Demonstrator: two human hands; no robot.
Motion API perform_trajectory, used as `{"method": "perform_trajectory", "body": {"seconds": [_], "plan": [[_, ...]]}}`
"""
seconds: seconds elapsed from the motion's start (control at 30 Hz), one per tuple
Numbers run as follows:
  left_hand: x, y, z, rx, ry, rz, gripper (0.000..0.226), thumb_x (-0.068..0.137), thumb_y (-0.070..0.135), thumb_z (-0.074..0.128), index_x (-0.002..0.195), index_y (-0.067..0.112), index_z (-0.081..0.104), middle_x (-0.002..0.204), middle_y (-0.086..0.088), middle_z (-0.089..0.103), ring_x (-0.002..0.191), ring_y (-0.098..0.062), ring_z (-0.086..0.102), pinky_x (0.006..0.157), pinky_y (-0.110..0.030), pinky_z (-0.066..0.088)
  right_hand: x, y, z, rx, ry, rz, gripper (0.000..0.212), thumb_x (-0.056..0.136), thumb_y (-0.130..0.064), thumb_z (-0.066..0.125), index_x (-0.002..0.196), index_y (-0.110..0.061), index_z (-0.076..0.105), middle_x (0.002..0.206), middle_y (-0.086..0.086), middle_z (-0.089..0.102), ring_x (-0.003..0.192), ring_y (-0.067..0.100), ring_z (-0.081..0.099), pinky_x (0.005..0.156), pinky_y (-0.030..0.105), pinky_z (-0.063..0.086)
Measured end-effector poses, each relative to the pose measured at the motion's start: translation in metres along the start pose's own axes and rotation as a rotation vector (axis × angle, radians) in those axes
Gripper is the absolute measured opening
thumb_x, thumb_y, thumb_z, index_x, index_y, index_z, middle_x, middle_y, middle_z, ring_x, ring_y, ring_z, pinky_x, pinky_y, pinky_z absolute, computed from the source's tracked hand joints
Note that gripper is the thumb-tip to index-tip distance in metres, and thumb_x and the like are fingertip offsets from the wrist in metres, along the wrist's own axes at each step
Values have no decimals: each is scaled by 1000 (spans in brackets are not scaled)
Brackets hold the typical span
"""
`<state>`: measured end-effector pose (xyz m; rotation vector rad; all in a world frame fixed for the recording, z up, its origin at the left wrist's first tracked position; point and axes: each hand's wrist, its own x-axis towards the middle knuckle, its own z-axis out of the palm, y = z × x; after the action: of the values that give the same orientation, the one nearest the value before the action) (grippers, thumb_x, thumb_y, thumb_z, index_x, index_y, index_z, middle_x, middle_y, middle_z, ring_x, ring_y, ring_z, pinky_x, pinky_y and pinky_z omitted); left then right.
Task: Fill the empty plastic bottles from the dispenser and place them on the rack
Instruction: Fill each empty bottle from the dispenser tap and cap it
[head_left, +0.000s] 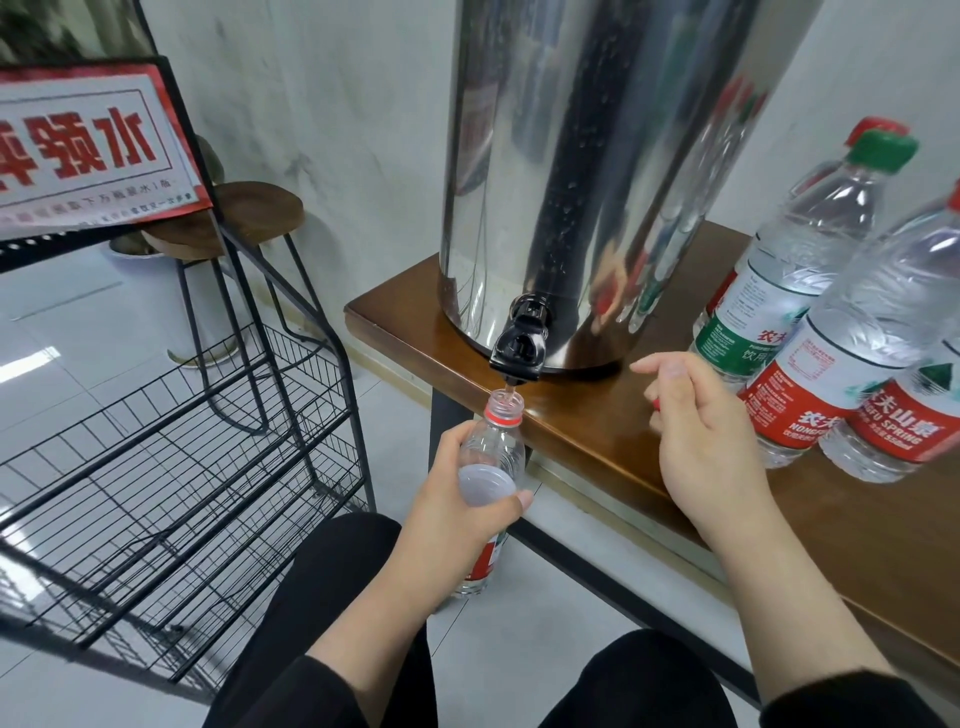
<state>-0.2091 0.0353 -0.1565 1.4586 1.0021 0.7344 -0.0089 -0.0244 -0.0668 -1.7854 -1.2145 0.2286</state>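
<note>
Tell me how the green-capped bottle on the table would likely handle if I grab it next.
The green-capped bottle looks thin, clear and ribbed, so it would probably dent under a firm squeeze. It seems empty, hence likely light. Tall and narrow among other bottles on the table, it may tip easily if nudged.

A brown wooden table (597, 415) carries a steel dispenser (597, 171) at twelve o'clock and capped plastic bottles (831, 322) clustered at three o'clock, just beside it.

Left hand (457, 512) grip on bottle (491, 452) under dispenser tap (519, 351)
</note>
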Motion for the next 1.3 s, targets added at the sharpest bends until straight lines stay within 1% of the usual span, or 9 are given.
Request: {"method": "perform_trajectory", "body": {"seconds": [0.13,0.4,0.5,0.63,0.73,0.93,1.03,1.17,1.3], "plan": [[-1,1,0,3,-8,-3,65,84,28,82,132,50,43,114,23,65,102,13,60,74,1,44,0,-2,1,48,-17,34,19,105,-40,44,100,-29,59,79,-3,60,76,11,57,66,34,48],[-1,0,0,10,9,-9,64,84,29,83,129,52,44,111,22,66,100,8,63,73,-2,46,-2,-2,-1,86,-31,92,26,89,-53,67,89,-27,69,72,-4,61,66,6,53,61,25,44],[-2,1,1,12,10,-15,65,84,29,82,130,51,44,112,21,65,100,9,63,72,0,45,-2,-4,-2,78,-36,98,38,87,-59,62,84,-22,70,71,6,61,62,7,51,59,26,42],[-1,1,1,27,14,-16,64,84,30,82,130,52,43,114,21,65,99,11,62,70,0,44,-3,-7,-2,66,-45,102,60,80,-72,46,80,-17,70,70,10,61,65,23,55,58,35,44],[-2,1,2,31,19,-22,64,84,30,82,128,54,42,114,20,65,100,7,63,70,-1,45,-2,-7,-3,54,-58,80,60,83,-69,43,85,-15,69,71,6,60,62,17,54,55,28,42],[-3,5,2,37,14,-18,65,85,32,80,130,56,40,115,22,64,101,9,62,74,-7,47,0,0,-2,69,-65,40,26,100,-44,49,103,-27,68,68,-18,60,63,-4,53,54,9,39],[-3,6,3,41,9,-22,67,86,33,80,133,55,38,117,23,63,105,5,61,77,-9,44,0,1,-2,64,-72,35,24,102,-42,49,105,-27,67,66,-21,59,65,-5,54,54,7,39],[-4,7,3,48,14,-22,64,86,33,80,130,55,39,117,23,63,105,3,62,77,-10,46,0,1,-2,78,-73,58,22,98,-46,55,102,-29,68,82,-12,67,82,-4,60,61,5,43],[-4,7,5,49,33,-6,62,85,31,81,128,54,42,116,21,63,102,7,62,81,-14,45,1,3,-1,96,-78,92,21,92,-51,62,100,-32,69,90,-24,67,88,-6,62,68,12,46]]}}
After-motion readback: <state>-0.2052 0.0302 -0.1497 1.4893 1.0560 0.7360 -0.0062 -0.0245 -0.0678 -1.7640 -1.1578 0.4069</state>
